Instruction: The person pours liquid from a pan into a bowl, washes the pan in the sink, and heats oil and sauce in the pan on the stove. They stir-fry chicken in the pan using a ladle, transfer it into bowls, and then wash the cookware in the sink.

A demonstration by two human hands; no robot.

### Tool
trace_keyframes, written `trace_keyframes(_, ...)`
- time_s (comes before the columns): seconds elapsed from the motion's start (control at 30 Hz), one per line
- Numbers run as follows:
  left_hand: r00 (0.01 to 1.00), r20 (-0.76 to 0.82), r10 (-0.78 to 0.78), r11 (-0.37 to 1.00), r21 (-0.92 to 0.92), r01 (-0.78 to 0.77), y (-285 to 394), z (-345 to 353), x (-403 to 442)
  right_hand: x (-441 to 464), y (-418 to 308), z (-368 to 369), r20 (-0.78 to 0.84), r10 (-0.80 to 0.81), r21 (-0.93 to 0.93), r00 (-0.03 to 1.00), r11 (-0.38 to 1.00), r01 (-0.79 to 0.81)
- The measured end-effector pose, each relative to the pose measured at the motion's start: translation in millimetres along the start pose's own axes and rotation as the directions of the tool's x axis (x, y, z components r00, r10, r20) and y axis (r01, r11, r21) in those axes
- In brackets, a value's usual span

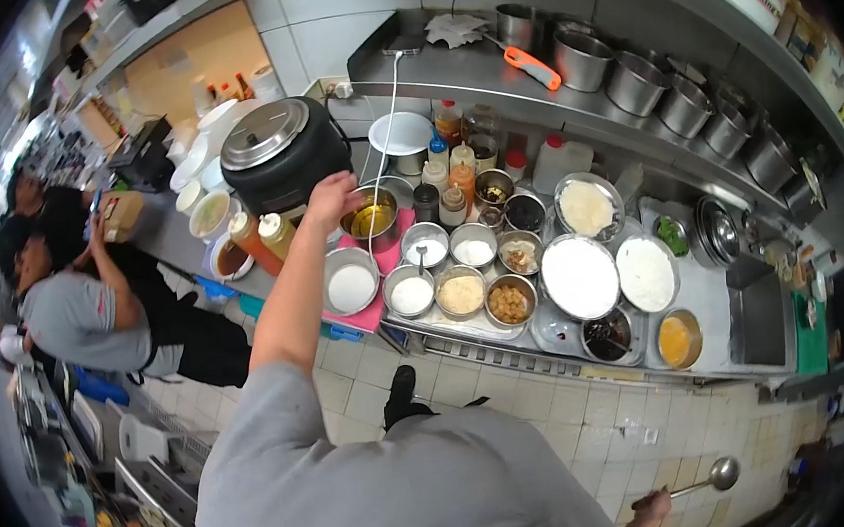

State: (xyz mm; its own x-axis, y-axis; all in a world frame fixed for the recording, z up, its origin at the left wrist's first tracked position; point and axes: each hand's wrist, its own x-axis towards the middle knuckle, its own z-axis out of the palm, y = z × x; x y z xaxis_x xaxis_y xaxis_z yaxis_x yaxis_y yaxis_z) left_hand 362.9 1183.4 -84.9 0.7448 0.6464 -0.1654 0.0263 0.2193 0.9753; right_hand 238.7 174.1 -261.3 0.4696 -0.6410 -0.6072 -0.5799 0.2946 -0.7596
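My left arm stretches forward, and my left hand (333, 200) is above the rim of a metal pot (386, 234) with yellow liquid in it. Its fingers look apart, and I make out nothing in them. Down at the lower right, my right hand (650, 510) is closed round the handle of a metal ladle (723, 473), held out over the floor. Just in front of the pot stands a metal bowl of white powder (351, 287). Smaller bowls sit to its right, one a bowl of white powder (424, 246) with a spoon in it.
A black rice warmer (285, 160) stands left of the pot. Several bowls and squeeze bottles (462, 178) crowd the counter. A white cable (392, 131) hangs down past the pot. Saucepans (583, 61) line the shelf above. Two people (85, 308) stand at left.
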Motion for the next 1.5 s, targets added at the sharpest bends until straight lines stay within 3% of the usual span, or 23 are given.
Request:
trace_keyframes(0.07,0.988,-0.006,-0.154,0.962,-0.227,0.149,2,14,64,-119,23,75,-0.344,-0.294,-0.155,0.892,0.954,0.255)
trace_keyframes(0.1,0.987,0.017,-0.157,0.959,-0.234,0.157,-9,17,98,-132,30,76,-0.363,-0.299,-0.148,0.883,0.954,0.262)
trace_keyframes(0.2,0.961,-0.068,-0.269,0.939,-0.238,0.247,-61,27,195,-171,70,53,-0.006,-0.155,0.445,0.988,0.884,0.141)
trace_keyframes(0.23,0.951,-0.109,-0.29,0.943,-0.203,0.264,-66,35,205,-181,64,41,-0.146,-0.073,0.4,0.987,0.908,0.126)
trace_keyframes(0.27,0.941,-0.152,-0.302,0.946,-0.168,0.276,-67,43,213,-196,65,17,-0.184,-0.179,0.265,0.966,0.938,0.224)
trace_keyframes(0.33,0.94,-0.113,-0.322,0.932,-0.21,0.294,-81,45,248,-361,-3,81,-0.516,-0.366,-0.223,0.774,0.93,0.292)
trace_keyframes(0.37,0.938,-0.088,-0.336,0.917,-0.258,0.304,-88,53,261,-335,23,39,-0.337,-0.52,-0.614,0.784,0.753,0.236)
trace_keyframes(0.4,0.936,-0.07,-0.344,0.913,-0.259,0.316,-82,61,261,-314,44,2,-0.127,-0.652,-0.942,0.747,0.314,0.114)
trace_keyframes(0.43,0.927,-0.155,-0.342,0.928,-0.21,0.308,-69,68,252,-290,68,-38,0.079,-0.739,-0.995,0.669,-0.101,0.006)
trace_keyframes(0.47,0.912,-0.243,-0.331,0.941,-0.159,0.299,-63,72,250,-299,69,-31,0.119,-0.661,-0.962,0.741,0.107,0.25)
trace_keyframes(0.5,0.94,-0.289,-0.181,0.979,-0.145,0.144,-68,75,254,-307,70,-26,0.159,-0.573,-0.812,0.804,0.387,0.436)
trace_keyframes(0.53,0.938,-0.286,-0.195,0.977,-0.146,0.159,-62,79,242,-340,56,3,0.196,-0.48,-0.605,0.855,0.628,0.49)
trace_keyframes(0.6,0.949,-0.315,-0.007,0.981,-0.187,-0.055,-31,85,220,-409,24,121,0.199,-0.53,-0.291,0.824,0.771,0.566)
trace_keyframes(0.67,0.948,-0.319,-0.009,0.979,-0.194,-0.056,-16,82,194,-459,0,194,0.446,-0.408,-0.167,0.796,0.836,0.522)
trace_keyframes(0.8,0.938,-0.286,0.197,0.94,-0.217,-0.264,7,54,96,-511,-49,302,0.783,-0.238,-0.026,0.574,0.91,0.413)
trace_keyframes(0.93,0.911,-0.338,0.235,0.924,-0.214,-0.317,31,3,-12,-514,-76,386,0.912,-0.123,-0.1,0.392,0.859,0.502)
trace_keyframes(1.0,0.893,-0.387,0.231,0.916,-0.221,-0.333,46,-22,-61,-519,-89,432,0.955,-0.13,-0.091,0.267,0.726,0.681)
trace_keyframes(1.2,0.894,-0.364,0.26,0.903,-0.236,-0.359,72,-102,-179,-533,-106,578,0.988,-0.077,-0.07,0.137,0.567,0.82)
trace_keyframes(1.27,0.892,-0.399,0.214,0.9,-0.273,-0.339,66,-127,-209,-536,-99,639,0.976,-0.213,0.126,-0.051,0.355,0.926)
trace_keyframes(1.33,0.878,-0.439,0.189,0.911,-0.255,-0.324,56,-150,-234,-529,-91,700,0.906,-0.367,0.198,-0.212,-0.076,0.977)
trace_keyframes(1.4,0.86,-0.475,0.19,0.913,-0.236,-0.332,56,-163,-255,-539,-96,748,0.97,-0.234,0.006,-0.067,-0.253,0.968)
trace_keyframes(1.47,0.841,-0.506,0.189,0.913,-0.225,-0.341,56,-173,-270,-545,-97,786,0.991,-0.08,0.077,-0.103,-0.274,0.959)
trace_keyframes(1.5,0.821,-0.536,0.196,0.91,-0.213,-0.356,54,-178,-275,-552,-101,795,0.968,0.019,0.231,-0.251,-0.466,0.854)
